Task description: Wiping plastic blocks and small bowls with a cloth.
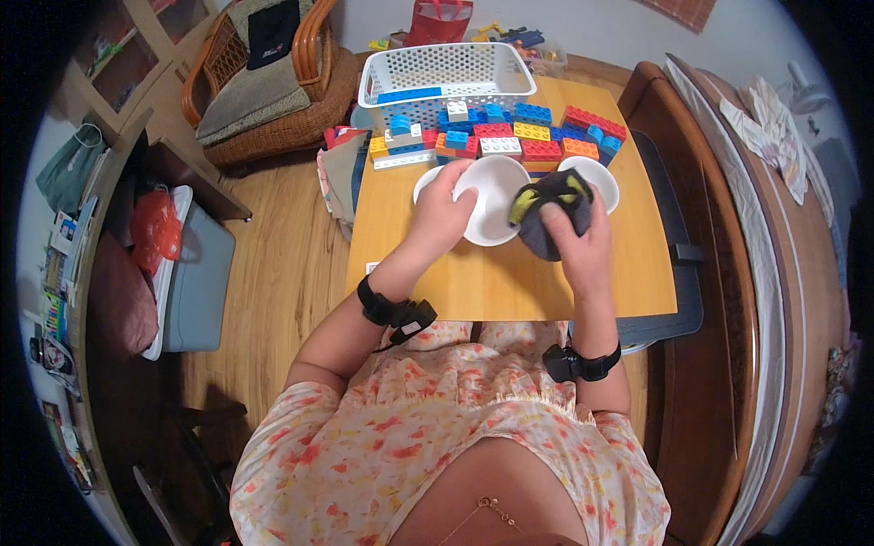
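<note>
My left hand (447,208) grips the left rim of a white bowl (497,201), thumb on the inside, with the bowl's hollow facing me. In my right hand (584,235) is a dark grey cloth (556,218) with yellow-green patches, bunched against the bowl's right side. Behind my left hand a second white bowl (425,183) shows only in part. A third white bowl (604,184) stands behind my right hand, partly hidden by it and the cloth.
Toy building bricks (502,145) in several colours lie across the wooden table (478,290) behind the bowls. Beyond them stands a white perforated plastic basket (447,72) with a blue piece in it. A dark chair seat (659,327) is at the table's right edge.
</note>
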A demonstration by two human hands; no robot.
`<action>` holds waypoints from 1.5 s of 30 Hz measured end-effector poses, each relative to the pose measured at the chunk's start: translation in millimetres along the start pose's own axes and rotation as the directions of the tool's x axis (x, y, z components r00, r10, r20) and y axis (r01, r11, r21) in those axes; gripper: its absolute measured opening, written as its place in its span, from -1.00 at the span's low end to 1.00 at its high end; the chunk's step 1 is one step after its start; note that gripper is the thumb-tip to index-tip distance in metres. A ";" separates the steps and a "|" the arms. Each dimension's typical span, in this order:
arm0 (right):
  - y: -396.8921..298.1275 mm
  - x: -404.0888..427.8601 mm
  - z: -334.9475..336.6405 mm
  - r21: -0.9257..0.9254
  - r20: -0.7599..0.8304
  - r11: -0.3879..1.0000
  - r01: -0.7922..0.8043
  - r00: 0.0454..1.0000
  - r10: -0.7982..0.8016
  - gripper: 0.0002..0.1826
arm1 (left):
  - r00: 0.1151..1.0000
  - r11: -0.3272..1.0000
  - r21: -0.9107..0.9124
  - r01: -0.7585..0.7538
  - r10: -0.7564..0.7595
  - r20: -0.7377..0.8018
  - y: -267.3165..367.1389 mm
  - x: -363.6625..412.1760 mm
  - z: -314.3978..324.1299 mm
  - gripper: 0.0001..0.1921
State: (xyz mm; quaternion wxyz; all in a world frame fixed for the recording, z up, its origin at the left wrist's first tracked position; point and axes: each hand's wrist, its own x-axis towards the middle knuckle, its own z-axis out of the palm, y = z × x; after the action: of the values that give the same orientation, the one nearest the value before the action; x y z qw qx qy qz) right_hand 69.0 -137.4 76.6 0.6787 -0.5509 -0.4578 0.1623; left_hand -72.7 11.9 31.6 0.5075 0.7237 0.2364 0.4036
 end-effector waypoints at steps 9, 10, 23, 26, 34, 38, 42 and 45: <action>11.8 34.8 -53.4 -0.079 -0.435 0.997 0.012 0.899 -0.045 -0.60 | 0.976 0.976 -0.031 -0.215 0.216 0.023 93.9 -1.3 13.2 -0.66; 17.6 39.4 -63.0 -0.156 -0.449 0.988 -0.009 0.891 -0.063 -0.59 | 0.945 0.953 -0.050 -0.300 0.304 0.119 114.3 -6.4 8.0 -0.70; 10.0 18.5 -54.9 -0.129 -0.485 0.992 0.010 0.872 -0.071 -0.58 | 0.757 0.424 -0.642 -0.639 0.492 -0.429 267.5 -94.0 62.3 -0.83; 15.0 19.7 -23.0 -0.104 -0.270 0.994 0.014 0.962 -0.042 -0.56 | 0.717 0.434 -0.626 -0.648 0.624 -0.310 261.0 -89.0 37.6 -0.87; 9.4 29.6 48.5 -0.062 -0.024 0.996 -0.063 0.998 0.062 -0.45 | 0.598 0.677 -0.155 -0.719 0.717 0.359 241.0 -90.5 -72.6 -0.81; 44.2 40.7 72.5 -0.375 0.183 0.907 0.192 0.974 -0.131 -0.41 | 0.659 0.641 0.305 -0.704 0.750 -0.054 158.1 -33.9 -73.8 -0.82; 53.7 29.9 85.1 -0.534 0.459 0.811 0.239 0.887 0.040 -0.52 | 0.927 0.777 0.588 -0.225 0.356 -0.116 42.8 -5.7 -82.3 -0.64; 55.6 22.3 83.9 -0.513 0.443 0.817 0.263 0.896 -0.011 -0.53 | 0.991 0.756 0.645 0.114 -0.131 -0.021 -9.2 -15.4 -78.3 -0.53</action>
State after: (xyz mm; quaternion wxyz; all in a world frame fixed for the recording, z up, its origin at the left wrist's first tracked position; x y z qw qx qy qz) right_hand 29.4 -52.1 34.5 0.3821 -0.6418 -0.6594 0.0851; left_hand -145.2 46.3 30.2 0.2563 0.8418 0.4011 0.2546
